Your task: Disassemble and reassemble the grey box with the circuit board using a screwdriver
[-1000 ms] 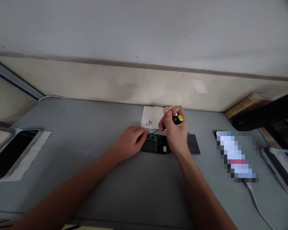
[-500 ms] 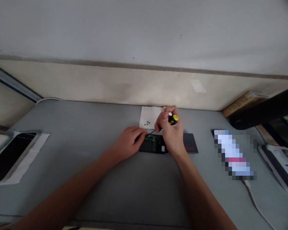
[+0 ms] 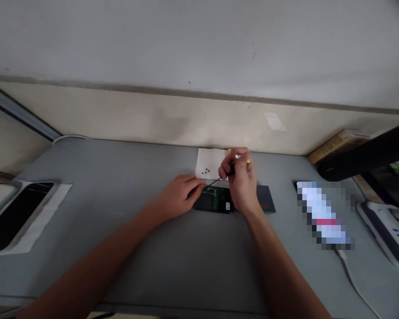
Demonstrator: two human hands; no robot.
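Observation:
A black device (image 3: pixel 206 204) with an exposed green circuit board (image 3: pixel 216 193) and a small white label lies flat on the grey table. At its left end, my left hand (image 3: pixel 179 196) is closed on the edge, thumb and fingers at the upper left corner. My right hand (image 3: pixel 243 181) grips the black-and-yellow handle of a screwdriver (image 3: pixel 214 181). Its thin shaft slants down left to that same corner, close to my left fingertips; the tip's exact contact is too small to make out. Several tiny dark screws (image 3: pixel 205 171) rest on a white paper (image 3: pixel 208 158) behind the device.
A dark flat box (image 3: pixel 266 198) lies right of the device, partly behind my right wrist. Farther right are a blurred-out phone (image 3: pixel 321 212) on a cable and a white power strip (image 3: pixel 387 230). A black-screened phone-like panel (image 3: pixel 21 215) on white paper lies left. The wall (image 3: pixel 136 117) bounds the table's back.
My right hand has turned on the screwdriver handle, so its yellow end is now mostly covered by fingers. The left hand keeps its place on the device. The view has shifted slightly.

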